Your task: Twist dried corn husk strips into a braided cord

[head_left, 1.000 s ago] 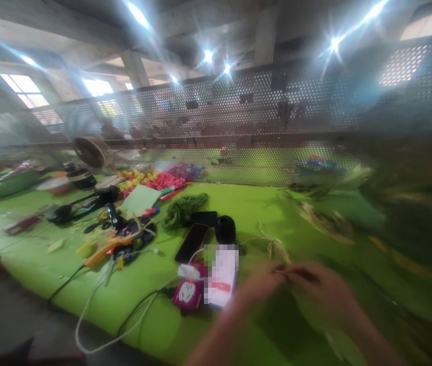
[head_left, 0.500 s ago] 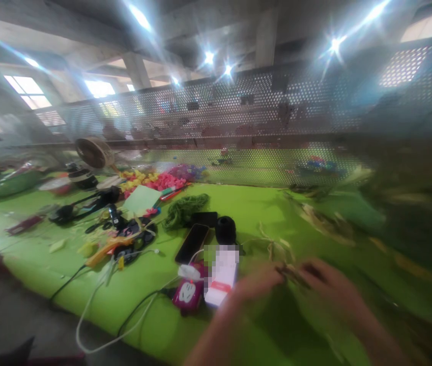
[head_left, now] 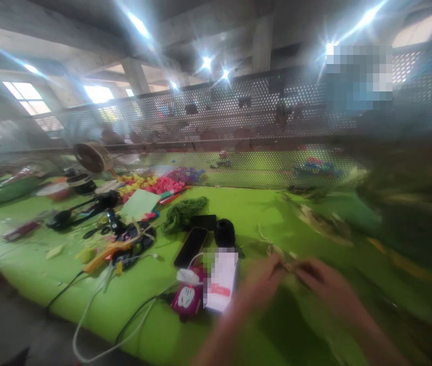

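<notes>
Both hands meet above the green tabletop (head_left: 238,201), right of the middle of the view. My left hand (head_left: 263,277) pinches a pale, dry, husk-like strip (head_left: 288,267) from the left. Opposite it, the fingertips of my right hand (head_left: 319,277) close on the same strip. Motion blur hides the strip's exact shape and how the fingertips grip it. Thin dry strands (head_left: 266,238) trail away behind my left fingers. Beside my left wrist lies a phone with a lit screen (head_left: 221,284), partly pixelated.
A magenta power socket (head_left: 187,297) with cables, a dark phone (head_left: 192,247), a black thread spool (head_left: 225,233) and green yarn (head_left: 185,213) lie left. Further left is an orange glue gun (head_left: 107,253). Dry husks (head_left: 324,223) lie at right. A perforated screen (head_left: 238,117) stands behind.
My two hands have come closer together, their fingertips now nearly meeting at the strip. The camera view has shifted slightly.
</notes>
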Tool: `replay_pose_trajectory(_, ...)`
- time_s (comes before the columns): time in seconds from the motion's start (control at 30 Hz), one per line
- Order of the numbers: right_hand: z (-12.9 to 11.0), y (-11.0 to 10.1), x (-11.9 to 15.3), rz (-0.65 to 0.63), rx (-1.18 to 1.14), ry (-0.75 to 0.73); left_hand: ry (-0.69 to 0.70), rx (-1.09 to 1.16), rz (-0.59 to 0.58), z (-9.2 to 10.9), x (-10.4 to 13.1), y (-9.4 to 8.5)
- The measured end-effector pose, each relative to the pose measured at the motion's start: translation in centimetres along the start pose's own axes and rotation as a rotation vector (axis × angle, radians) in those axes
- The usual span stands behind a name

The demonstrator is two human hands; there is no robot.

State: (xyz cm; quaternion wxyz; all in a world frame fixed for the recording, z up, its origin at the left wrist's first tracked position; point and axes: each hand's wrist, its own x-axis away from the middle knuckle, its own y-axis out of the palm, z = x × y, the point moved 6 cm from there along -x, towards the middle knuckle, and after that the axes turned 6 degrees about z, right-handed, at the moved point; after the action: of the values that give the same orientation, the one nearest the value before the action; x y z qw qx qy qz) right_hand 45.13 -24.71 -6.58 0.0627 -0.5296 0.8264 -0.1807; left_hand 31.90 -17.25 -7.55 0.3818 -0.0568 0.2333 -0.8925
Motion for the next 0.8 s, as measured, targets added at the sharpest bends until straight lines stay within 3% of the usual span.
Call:
replay_pose_trajectory(0.27, 0.3, -0.7, 0.0, 0.067, 0.026, 0.093, 0.078, -0.118, 0.040, 0.4, 0.1, 0.0)
replay_pose_trajectory(0.8, 1.8, -0.7, -0.4, -0.099, -0.130, 0.076, 0.103, -0.155, 0.012, 1.5, 0.1, -0.5)
